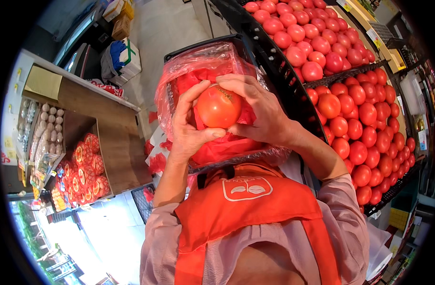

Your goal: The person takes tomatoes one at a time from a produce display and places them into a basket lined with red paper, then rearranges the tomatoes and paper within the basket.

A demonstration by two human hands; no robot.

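Observation:
Both hands hold one orange-red tomato (219, 107) above a dark crate lined with a clear red-tinted plastic bag (166, 83). My left hand (189, 119) cups it from the left, with the thumb along its lower edge. My right hand (256, 105) wraps its right side, fingers over the top and thumb below. A brownish scarred patch shows on the tomato's upper right. Red crumpled sheets (217, 149) lie in the crate beneath the hands; what else is inside is partly hidden.
To the right, a sloping black display holds pinkish tomatoes (320, 44) and redder tomatoes (367, 114). Bagged eggs (50, 124) and red net bags (85, 171) fill a wooden stand at left. Red scraps (157, 162) lie beside the crate. A white foam box (130, 62) stands beyond.

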